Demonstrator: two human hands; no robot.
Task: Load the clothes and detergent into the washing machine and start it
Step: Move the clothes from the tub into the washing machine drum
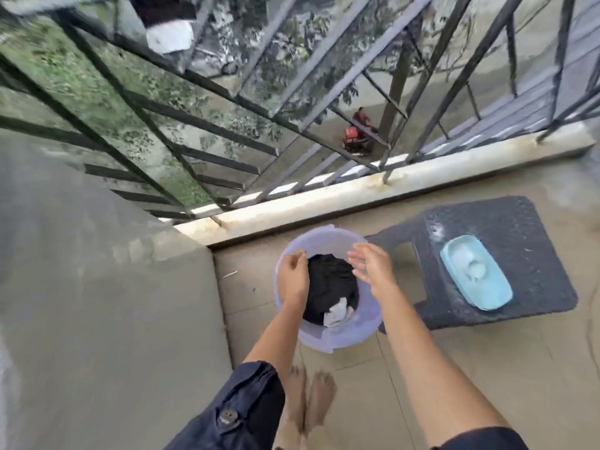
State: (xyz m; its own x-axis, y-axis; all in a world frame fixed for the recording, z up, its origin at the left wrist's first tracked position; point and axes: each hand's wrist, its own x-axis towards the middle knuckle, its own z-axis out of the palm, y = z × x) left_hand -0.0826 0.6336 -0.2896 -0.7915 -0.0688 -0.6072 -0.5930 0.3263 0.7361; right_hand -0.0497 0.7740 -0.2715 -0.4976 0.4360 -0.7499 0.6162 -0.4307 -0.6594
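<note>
A pale purple plastic bucket (341, 339) stands on the balcony floor in front of my bare feet. Inside it lie black clothes (331, 280) with a small white piece (337, 312) at the near side. My left hand (292, 274) hovers over the bucket's left rim, fingers loosely curled, holding nothing that I can make out. My right hand (373, 264) is above the right rim with fingers spread, empty. No washing machine or detergent container is clearly in view.
A dark woven plastic stool (519, 228) stands right of the bucket and carries a light blue soap dish (487, 287). A metal railing (227, 102) and low kerb (357, 190) run along the far side. A grey concrete wall (97, 303) fills the left.
</note>
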